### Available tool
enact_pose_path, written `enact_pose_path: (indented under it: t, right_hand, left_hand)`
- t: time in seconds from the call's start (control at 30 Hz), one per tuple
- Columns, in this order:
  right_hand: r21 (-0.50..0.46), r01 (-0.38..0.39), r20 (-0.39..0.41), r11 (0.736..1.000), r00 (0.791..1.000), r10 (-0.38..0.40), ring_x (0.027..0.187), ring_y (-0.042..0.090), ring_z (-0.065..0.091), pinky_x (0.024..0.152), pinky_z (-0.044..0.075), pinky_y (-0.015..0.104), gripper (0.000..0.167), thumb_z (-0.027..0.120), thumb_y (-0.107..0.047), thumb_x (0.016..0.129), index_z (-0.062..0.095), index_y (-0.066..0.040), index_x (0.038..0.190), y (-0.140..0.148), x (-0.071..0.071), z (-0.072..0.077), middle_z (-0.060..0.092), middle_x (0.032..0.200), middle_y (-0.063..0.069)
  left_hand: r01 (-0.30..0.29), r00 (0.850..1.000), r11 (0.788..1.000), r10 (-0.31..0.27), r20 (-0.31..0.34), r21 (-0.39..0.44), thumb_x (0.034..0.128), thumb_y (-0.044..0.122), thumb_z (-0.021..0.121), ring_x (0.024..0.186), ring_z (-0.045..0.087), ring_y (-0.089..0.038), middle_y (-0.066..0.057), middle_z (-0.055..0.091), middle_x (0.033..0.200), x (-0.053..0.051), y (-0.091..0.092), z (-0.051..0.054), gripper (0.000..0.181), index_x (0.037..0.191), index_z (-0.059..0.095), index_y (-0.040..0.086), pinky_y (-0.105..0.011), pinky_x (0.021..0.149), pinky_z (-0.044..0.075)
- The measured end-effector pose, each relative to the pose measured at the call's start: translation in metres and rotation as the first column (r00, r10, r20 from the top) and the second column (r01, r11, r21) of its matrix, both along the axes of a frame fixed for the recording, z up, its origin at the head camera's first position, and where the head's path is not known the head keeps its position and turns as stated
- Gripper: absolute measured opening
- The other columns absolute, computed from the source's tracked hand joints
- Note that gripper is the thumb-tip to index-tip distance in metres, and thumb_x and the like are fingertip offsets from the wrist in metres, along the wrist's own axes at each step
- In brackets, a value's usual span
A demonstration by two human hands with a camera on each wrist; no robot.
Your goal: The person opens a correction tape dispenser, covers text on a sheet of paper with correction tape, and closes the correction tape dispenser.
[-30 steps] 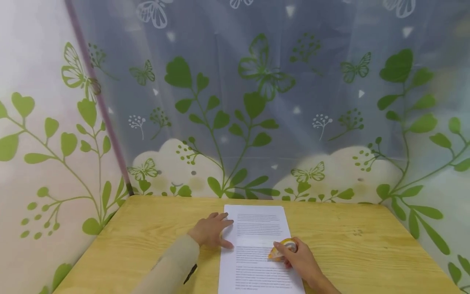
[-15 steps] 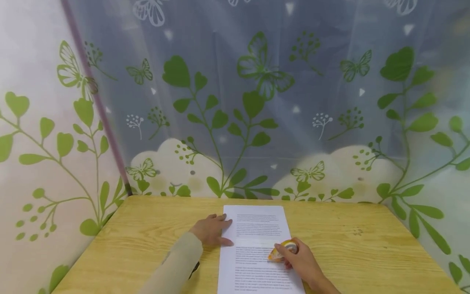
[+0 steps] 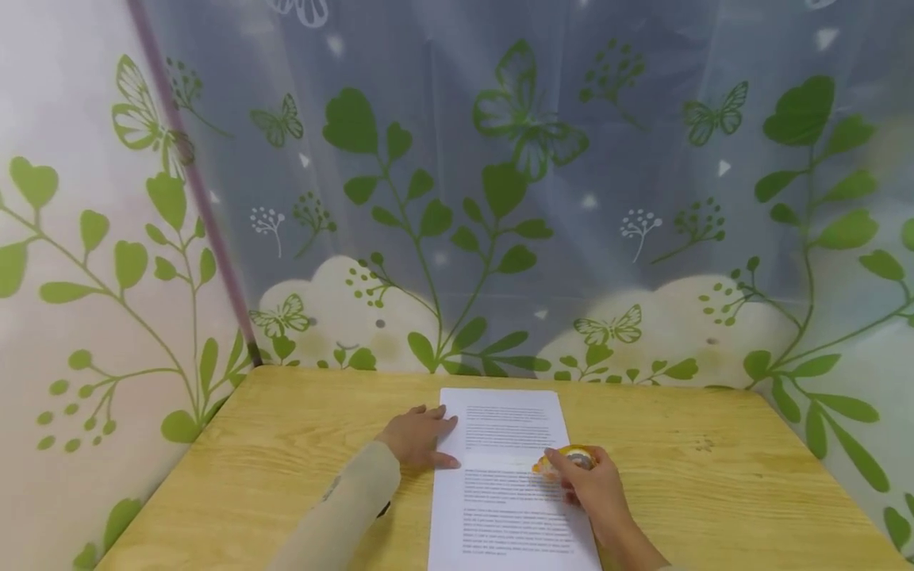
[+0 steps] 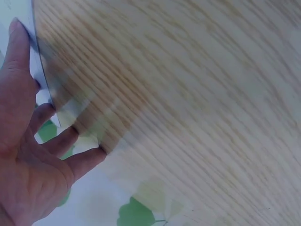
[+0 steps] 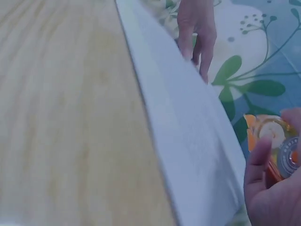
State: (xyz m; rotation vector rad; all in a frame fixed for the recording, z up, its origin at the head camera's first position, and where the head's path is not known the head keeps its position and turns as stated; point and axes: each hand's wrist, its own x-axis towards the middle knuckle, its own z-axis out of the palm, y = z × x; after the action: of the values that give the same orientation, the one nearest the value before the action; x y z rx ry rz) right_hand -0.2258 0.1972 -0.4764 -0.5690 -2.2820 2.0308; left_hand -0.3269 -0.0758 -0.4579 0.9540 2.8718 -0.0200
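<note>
Orange tape dispenser (image 3: 578, 456) sits over the right side of the printed sheet (image 3: 510, 507), pinched between the right hand's (image 3: 596, 488) thumb and fingers. Its nose is now farther up the sheet and its body more level than half a second ago, so work seems centred near the sheet's blank band (image 3: 493, 460). The left hand (image 3: 417, 438), fingers spread, gripping nothing, rests at the sheet's left edge.
</note>
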Motion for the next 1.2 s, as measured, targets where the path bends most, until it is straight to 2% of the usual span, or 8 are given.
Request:
enact_pose_path:
  t: [0.1, 0.2, 0.3, 0.53, 0.7, 0.83, 0.97, 1.2]
  right_hand:
    - [0.004, 0.019, -0.007, 1.0, 1.0, -0.019, 0.072, 0.015, 0.056, 0.057, 0.05, 0.025, 0.088, 0.078, -0.049, 0.075, 0.038, 0.001, 0.134, -0.011, -0.003, 0.005, 0.059, 0.094, 0.008]
    - [0.009, 0.016, -0.038, 1.0, 0.999, -0.015, 0.071, 0.014, 0.056, 0.055, 0.05, 0.025, 0.072, 0.076, -0.049, 0.077, 0.048, -0.001, 0.123, -0.03, -0.008, 0.005, 0.06, 0.088, 0.007]
    - [0.012, -0.027, -0.075, 1.0, 0.997, 0.028, 0.066, 0.015, 0.06, 0.052, 0.052, 0.027, 0.063, 0.073, -0.046, 0.081, 0.05, -0.001, 0.12, -0.053, -0.015, 0.001, 0.063, 0.085, 0.007]
    - [0.052, -0.075, -0.152, 0.996, 0.985, 0.082, 0.056, 0.021, 0.066, 0.049, 0.055, 0.033, 0.065, 0.076, -0.044, 0.079, 0.047, 0.003, 0.115, -0.09, -0.028, -0.009, 0.066, 0.071, 0.009]
    - [0.11, -0.071, -0.13, 0.991, 0.988, 0.086, 0.052, 0.017, 0.064, 0.048, 0.053, 0.03, 0.071, 0.078, -0.045, 0.077, 0.045, 0.004, 0.118, -0.098, -0.031, -0.014, 0.065, 0.067, 0.008]
    - [0.154, -0.064, -0.125, 0.986, 0.989, 0.084, 0.049, 0.015, 0.062, 0.048, 0.053, 0.029, 0.067, 0.076, -0.042, 0.08, 0.045, 0.004, 0.117, -0.098, -0.031, -0.017, 0.064, 0.07, 0.009]
    - [0.204, -0.058, -0.128, 0.977, 0.988, 0.085, 0.046, 0.014, 0.06, 0.047, 0.052, 0.027, 0.065, 0.074, -0.042, 0.081, 0.045, 0.004, 0.115, -0.098, -0.029, -0.017, 0.063, 0.069, 0.008]
    - [0.234, -0.057, -0.129, 0.971, 0.988, 0.089, 0.044, 0.013, 0.059, 0.048, 0.049, 0.026, 0.068, 0.073, -0.044, 0.082, 0.044, 0.004, 0.118, -0.1, -0.027, -0.018, 0.063, 0.065, 0.005]
  left_hand:
    - [0.006, 1.0, 1.0, -0.006, -0.008, 0.001, 0.082, 0.066, 0.057, 0.129, 0.04, -0.041, -0.013, 0.041, 0.147, 0.0, -0.002, -0.001, 0.08, 0.143, 0.046, 0.016, -0.051, 0.1, 0.038]
    - [0.016, 1.0, 1.0, -0.016, -0.004, 0.002, 0.0826, 0.066, 0.056, 0.129, 0.039, -0.042, -0.013, 0.04, 0.147, 0.0, -0.002, -0.002, 0.08, 0.144, 0.045, 0.016, -0.052, 0.1, 0.038]
    - [0.023, 1.0, 1.0, -0.023, -0.014, -0.012, 0.0827, 0.067, 0.055, 0.129, 0.04, -0.042, -0.012, 0.04, 0.147, -0.003, -0.002, -0.001, 0.08, 0.144, 0.045, 0.016, -0.052, 0.099, 0.039]
    - [0.029, 0.999, 0.999, -0.03, -0.034, -0.029, 0.0832, 0.067, 0.054, 0.129, 0.041, -0.041, -0.01, 0.04, 0.147, -0.005, -0.001, -0.002, 0.078, 0.144, 0.046, 0.019, -0.051, 0.098, 0.041]
    - [-0.003, 1.0, 0.999, 0.002, -0.018, -0.044, 0.082, 0.068, 0.055, 0.13, 0.04, -0.039, -0.009, 0.04, 0.148, -0.002, -0.001, -0.002, 0.078, 0.144, 0.045, 0.021, -0.051, 0.098, 0.041]
    - [-0.018, 1.0, 0.998, 0.017, -0.013, -0.053, 0.0814, 0.069, 0.054, 0.131, 0.039, -0.039, -0.008, 0.039, 0.148, 0.001, 0.001, 0.001, 0.079, 0.144, 0.045, 0.021, -0.052, 0.097, 0.041]
    - [-0.015, 1.0, 0.999, 0.014, -0.012, -0.05, 0.0812, 0.069, 0.055, 0.13, 0.039, -0.039, -0.009, 0.039, 0.148, 0.001, 0.001, 0.001, 0.079, 0.144, 0.045, 0.021, -0.052, 0.097, 0.041]
    - [-0.004, 1.0, 0.999, 0.003, -0.026, -0.052, 0.0815, 0.069, 0.054, 0.13, 0.04, -0.039, -0.01, 0.039, 0.148, 0.0, 0.0, -0.001, 0.079, 0.144, 0.045, 0.02, -0.052, 0.097, 0.041]
